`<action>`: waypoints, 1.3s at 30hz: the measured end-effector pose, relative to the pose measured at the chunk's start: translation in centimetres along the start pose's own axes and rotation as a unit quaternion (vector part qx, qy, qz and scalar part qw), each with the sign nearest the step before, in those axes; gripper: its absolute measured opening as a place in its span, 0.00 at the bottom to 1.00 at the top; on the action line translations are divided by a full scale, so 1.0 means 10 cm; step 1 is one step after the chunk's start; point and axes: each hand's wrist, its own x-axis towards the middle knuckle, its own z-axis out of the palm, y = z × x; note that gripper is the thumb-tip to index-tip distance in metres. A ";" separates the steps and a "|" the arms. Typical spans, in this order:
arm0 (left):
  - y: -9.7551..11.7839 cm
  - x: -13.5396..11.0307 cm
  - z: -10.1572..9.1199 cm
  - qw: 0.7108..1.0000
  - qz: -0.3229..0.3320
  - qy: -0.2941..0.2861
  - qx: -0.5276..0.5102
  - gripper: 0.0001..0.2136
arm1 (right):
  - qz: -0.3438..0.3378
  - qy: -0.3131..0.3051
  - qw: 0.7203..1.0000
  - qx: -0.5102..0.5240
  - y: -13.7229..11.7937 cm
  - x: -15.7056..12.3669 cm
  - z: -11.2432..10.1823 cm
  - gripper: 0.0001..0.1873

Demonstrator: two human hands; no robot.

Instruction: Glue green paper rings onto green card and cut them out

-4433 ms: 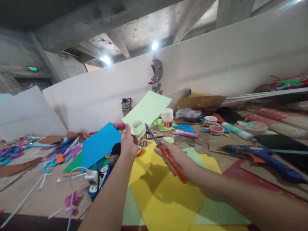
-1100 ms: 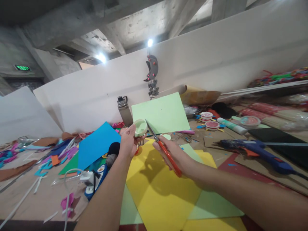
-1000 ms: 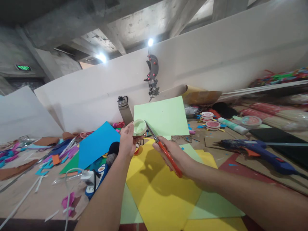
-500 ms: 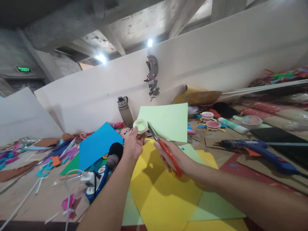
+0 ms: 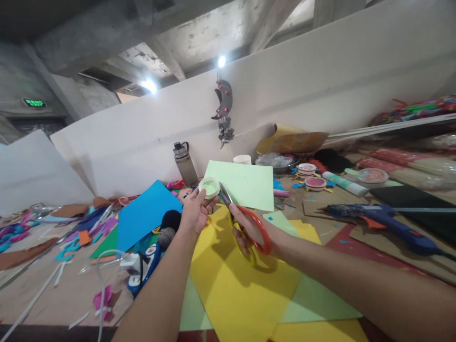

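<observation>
My left hand (image 5: 194, 213) is raised above the table, its fingers pinched on a small round white lid (image 5: 209, 187) together with the near corner of a light green paper sheet (image 5: 245, 185). My right hand (image 5: 245, 228) grips red-handled scissors (image 5: 249, 227). The scissor blades point up and left and meet the green sheet's edge just right of the lid. Below both hands lies a yellow sheet (image 5: 231, 280) on the table.
A blue sheet (image 5: 144, 214) lies left of my hands, with a white plug and cable (image 5: 130, 261) nearer. A blue glue gun (image 5: 384, 223) lies at the right. A grey bottle (image 5: 185, 161), paper cups, round lids and coloured scraps stand before a white board wall.
The green sheet has turned and tipped down flatter, away from me. The scissors have rotated in my right hand, their red handle loop now facing me. Paper cups behind the sheet show again.
</observation>
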 end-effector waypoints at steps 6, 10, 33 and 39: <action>0.00 -0.02 0.03 0.999 0.027 -0.021 0.029 0.16 | 0.004 0.004 1.000 -0.002 -0.03 -0.05 0.01 0.21; 0.00 -0.04 0.06 0.998 0.043 -0.016 0.049 0.19 | -0.004 -0.004 1.000 0.000 -0.04 -0.06 0.01 0.19; -0.03 -0.05 0.05 0.999 -0.024 -0.032 0.004 0.08 | -0.063 0.036 0.997 -0.038 0.04 0.04 -0.05 0.21; 0.00 -0.06 0.08 0.999 -0.020 -0.040 0.008 0.09 | -0.056 0.035 0.997 -0.042 0.04 0.04 -0.06 0.22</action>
